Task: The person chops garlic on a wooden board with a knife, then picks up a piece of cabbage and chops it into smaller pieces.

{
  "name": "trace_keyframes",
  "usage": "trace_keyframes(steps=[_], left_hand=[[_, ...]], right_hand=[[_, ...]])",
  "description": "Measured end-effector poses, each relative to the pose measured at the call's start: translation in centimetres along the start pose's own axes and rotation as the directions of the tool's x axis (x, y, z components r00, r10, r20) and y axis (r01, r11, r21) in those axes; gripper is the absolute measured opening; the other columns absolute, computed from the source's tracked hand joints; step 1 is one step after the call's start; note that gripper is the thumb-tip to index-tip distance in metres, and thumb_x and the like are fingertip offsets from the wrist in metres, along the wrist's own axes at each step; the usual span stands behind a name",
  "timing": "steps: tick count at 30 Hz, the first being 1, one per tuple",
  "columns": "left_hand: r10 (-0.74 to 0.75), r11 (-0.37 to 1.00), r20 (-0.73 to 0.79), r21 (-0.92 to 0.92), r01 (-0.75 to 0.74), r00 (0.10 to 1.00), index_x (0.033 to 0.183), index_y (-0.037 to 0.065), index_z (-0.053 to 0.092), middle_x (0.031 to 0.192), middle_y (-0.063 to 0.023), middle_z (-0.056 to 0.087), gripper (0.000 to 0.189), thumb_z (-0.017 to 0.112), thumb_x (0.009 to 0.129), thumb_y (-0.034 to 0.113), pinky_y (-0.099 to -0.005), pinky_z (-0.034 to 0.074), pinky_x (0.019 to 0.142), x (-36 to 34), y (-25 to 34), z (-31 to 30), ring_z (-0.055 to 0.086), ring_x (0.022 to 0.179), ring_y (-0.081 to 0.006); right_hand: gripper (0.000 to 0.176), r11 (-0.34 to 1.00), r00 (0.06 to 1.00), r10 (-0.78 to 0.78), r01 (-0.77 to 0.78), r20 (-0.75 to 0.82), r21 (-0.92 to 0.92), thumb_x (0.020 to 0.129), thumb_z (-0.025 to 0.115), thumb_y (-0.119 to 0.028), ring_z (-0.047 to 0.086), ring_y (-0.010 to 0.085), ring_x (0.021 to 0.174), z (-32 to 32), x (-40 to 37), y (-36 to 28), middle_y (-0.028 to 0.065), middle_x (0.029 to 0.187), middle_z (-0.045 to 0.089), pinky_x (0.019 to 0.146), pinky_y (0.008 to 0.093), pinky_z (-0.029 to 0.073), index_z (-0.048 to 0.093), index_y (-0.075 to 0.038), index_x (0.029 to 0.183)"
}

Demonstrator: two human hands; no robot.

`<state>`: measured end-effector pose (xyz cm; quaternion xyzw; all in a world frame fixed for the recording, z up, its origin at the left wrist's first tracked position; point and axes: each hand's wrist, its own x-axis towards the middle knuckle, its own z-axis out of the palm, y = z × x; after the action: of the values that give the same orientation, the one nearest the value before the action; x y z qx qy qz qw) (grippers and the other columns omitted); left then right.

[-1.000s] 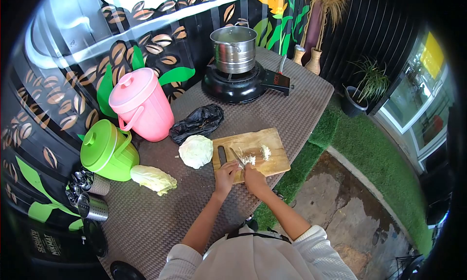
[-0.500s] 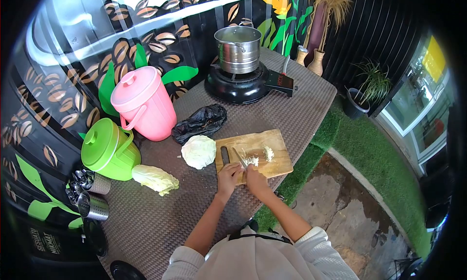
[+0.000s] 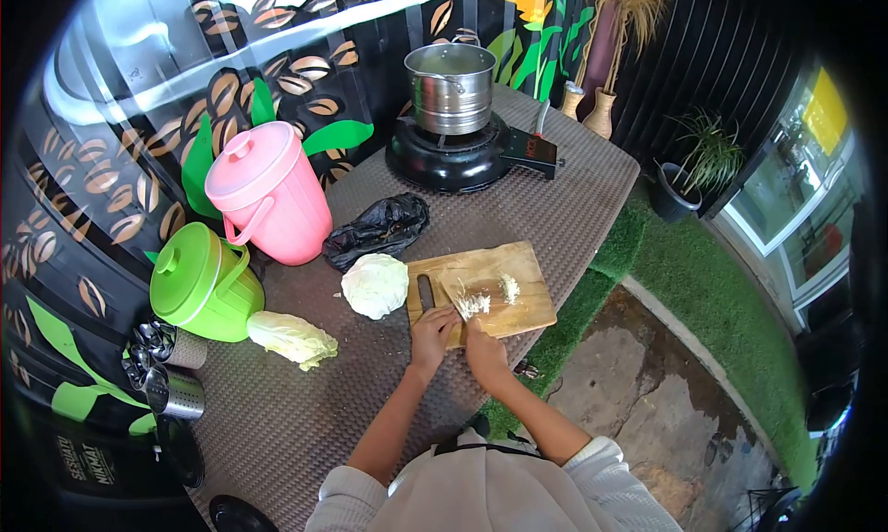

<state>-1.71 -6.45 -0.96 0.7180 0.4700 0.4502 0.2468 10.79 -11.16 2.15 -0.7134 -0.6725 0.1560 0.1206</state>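
A wooden cutting board (image 3: 518, 266) lies on the mat-covered table (image 3: 296, 412). On it are a pile of shredded cabbage (image 3: 473, 303) and a smaller pile (image 3: 508, 288). My right hand (image 3: 483, 343) grips a knife at the board's near edge, its blade pointing up-left toward the shreds. My left hand (image 3: 433, 328) is curled beside it, fingertips pressing a small cabbage piece on the board. A black handle (image 3: 424, 293) lies on the board's left end. Left of the board sit a cabbage half (image 3: 375, 285) and a loose cabbage wedge (image 3: 291, 339).
A steel pot (image 3: 451, 88) stands on a black stove (image 3: 449, 162) at the far end. A black bag (image 3: 377, 229), a pink lidded bucket (image 3: 266, 196), a green lidded bucket (image 3: 199, 287) and steel cups (image 3: 174, 393) line the left side. Artificial grass and stone floor lie to the right.
My hands have stayed at the board's near edge with small chopping motions. The shred pile by the blade looks slightly larger. The view has shifted a little.
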Motion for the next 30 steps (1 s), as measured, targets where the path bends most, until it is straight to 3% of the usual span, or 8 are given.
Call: trace_keyframes(steps=[3,6,13,16,18,25,28,30], left_hand=[[0.012,0.999,-0.031,-0.043,-0.013,0.999,0.092,0.000,0.071,0.099,-0.0146,0.068,0.016,0.068,0.077,0.004,-0.0336,0.049,0.085,-0.1,-0.4,0.3,0.063,0.097,-0.0259],[-0.022,1.000,0.007,0.010,0.022,1.000,0.092,0.000,0.071,0.098,-0.0141,0.068,0.015,0.067,0.077,0.003,-0.0332,0.049,0.086,0.0,0.7,-0.3,0.063,0.097,-0.0256],[-0.006,1.000,-0.010,-0.007,0.006,1.000,0.093,0.000,0.071,0.099,-0.0141,0.068,0.016,0.067,0.077,0.003,-0.0323,0.050,0.085,0.0,0.0,-0.1,0.063,0.097,-0.0253],[0.033,0.999,0.017,0.018,-0.033,0.999,0.093,0.000,0.071,0.101,-0.0140,0.068,0.016,0.067,0.078,0.003,-0.0321,0.050,0.085,0.0,0.2,-0.2,0.063,0.097,-0.0251],[0.003,1.000,0.023,-0.013,-0.003,1.000,0.095,0.000,0.071,0.103,-0.0139,0.067,0.016,0.065,0.079,0.002,-0.0322,0.050,0.086,0.1,0.4,-0.4,0.064,0.098,-0.0252],[-0.054,0.998,0.030,-0.030,0.055,0.998,0.097,0.001,0.070,0.103,-0.0146,0.067,0.017,0.064,0.081,0.003,-0.0325,0.050,0.087,-0.2,0.2,-0.1,0.063,0.101,-0.0253],[-0.057,0.998,0.029,0.007,0.057,0.998,0.095,0.001,0.070,0.103,-0.0150,0.067,0.016,0.063,0.081,0.002,-0.0325,0.050,0.088,-0.2,0.4,-0.1,0.063,0.102,-0.0250],[-0.033,0.999,0.020,-0.031,0.034,0.999,0.093,0.001,0.071,0.103,-0.0151,0.067,0.015,0.063,0.080,0.001,-0.0327,0.050,0.088,-0.2,0.2,-0.2,0.063,0.101,-0.0251]], right_hand=[[0.017,0.999,0.998,-0.030,0.029,0.063,0.018,0.089,0.047,-0.011,0.066,0.0395,0.076,-1.2,1.7,0.3,0.0235,0.075,0.064,0.065,0.0461,0.054,0.044,0.001,0.100],[0.028,0.974,0.979,-0.111,0.073,0.171,0.212,0.094,0.043,-0.023,0.061,0.0464,0.078,-2.8,2.6,1.6,0.0302,0.080,0.062,0.069,0.0523,0.047,0.045,0.005,0.098],[0.026,0.995,0.989,-0.015,0.000,0.150,0.100,0.094,0.044,-0.020,0.063,0.0441,0.078,-0.8,-0.2,0.6,0.0289,0.080,0.062,0.068,0.0523,0.050,0.042,0.003,0.105],[0.015,0.999,0.999,-0.002,0.000,0.045,0.045,0.091,0.042,-0.010,0.066,0.0405,0.074,-0.3,-0.5,0.1,0.0260,0.076,0.064,0.063,0.0469,0.054,0.043,0.002,0.101],[0.024,0.992,0.996,0.015,-0.026,0.090,0.124,0.094,0.043,-0.019,0.063,0.0442,0.078,-0.4,0.5,0.0,0.0292,0.080,0.062,0.068,0.0520,0.050,0.041,0.002,0.106],[0.025,0.977,0.970,-0.114,0.070,0.213,0.204,0.095,0.041,-0.021,0.060,0.0473,0.079,-3.3,2.6,1.3,0.0309,0.084,0.061,0.070,0.0526,0.047,0.041,0.002,0.105],[0.025,0.991,0.972,-0.058,0.028,0.226,0.131,0.095,0.041,-0.021,0.061,0.0463,0.081,-2.7,0.7,0.4,0.0306,0.084,0.062,0.071,0.0529,0.048,0.041,0.002,0.105],[0.023,0.988,0.985,0.067,-0.088,0.160,0.130,0.094,0.042,-0.020,0.062,0.0453,0.083,-2.0,-0.3,-0.3,0.0302,0.084,0.062,0.072,0.0534,0.049,0.041,0.001,0.103]])
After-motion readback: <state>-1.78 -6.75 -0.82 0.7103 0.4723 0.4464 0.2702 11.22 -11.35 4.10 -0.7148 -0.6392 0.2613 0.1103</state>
